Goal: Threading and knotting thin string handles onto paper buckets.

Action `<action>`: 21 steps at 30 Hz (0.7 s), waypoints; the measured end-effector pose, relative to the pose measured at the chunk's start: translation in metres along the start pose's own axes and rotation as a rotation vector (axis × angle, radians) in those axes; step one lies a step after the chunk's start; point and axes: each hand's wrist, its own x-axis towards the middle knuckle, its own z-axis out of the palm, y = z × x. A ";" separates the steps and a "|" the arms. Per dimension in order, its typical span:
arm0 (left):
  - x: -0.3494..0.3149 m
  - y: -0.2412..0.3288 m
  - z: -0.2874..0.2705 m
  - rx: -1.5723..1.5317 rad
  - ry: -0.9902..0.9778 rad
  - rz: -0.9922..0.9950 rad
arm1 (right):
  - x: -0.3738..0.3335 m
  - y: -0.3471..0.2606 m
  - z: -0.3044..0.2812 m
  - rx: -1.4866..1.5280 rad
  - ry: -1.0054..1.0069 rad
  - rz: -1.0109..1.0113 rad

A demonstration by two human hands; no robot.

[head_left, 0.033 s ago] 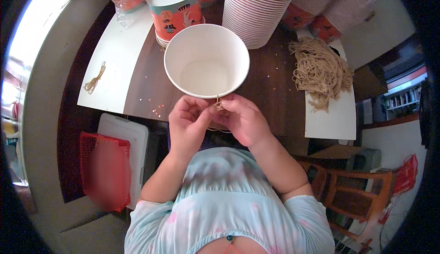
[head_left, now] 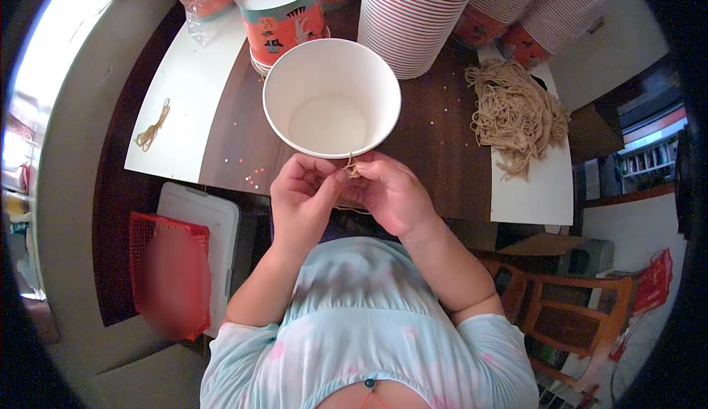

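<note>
A large white paper bucket (head_left: 332,70) stands in front of me with its open mouth turned up toward me. A tan cord (head_left: 351,164) comes off the near rim and runs down between my fingertips. My left hand (head_left: 302,191) and my right hand (head_left: 398,195) meet just under that rim, each pinching the cord between thumb and fingers. The fingers partly hide the cord, so I cannot tell whether it is knotted. Part of a loop shows below my hands at the table's front edge.
Behind the bucket stand an upturned orange-and-teal bucket (head_left: 284,29) and a tall stack of nested buckets (head_left: 413,25). Bagged buckets (head_left: 542,11) line the back. A tangled cord heap (head_left: 516,114) lies right; a small cord bundle (head_left: 151,129) lies left. A red basket (head_left: 199,236) sits lower left.
</note>
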 end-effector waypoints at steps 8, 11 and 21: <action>-0.007 -0.002 0.009 0.394 0.006 0.245 | 0.000 0.004 -0.007 -0.091 0.044 -0.032; -0.005 0.000 0.007 0.548 -0.003 0.309 | -0.001 0.003 -0.008 -0.105 0.027 -0.041; -0.009 0.007 0.000 0.617 0.013 0.272 | 0.004 -0.003 -0.005 -0.317 0.099 -0.087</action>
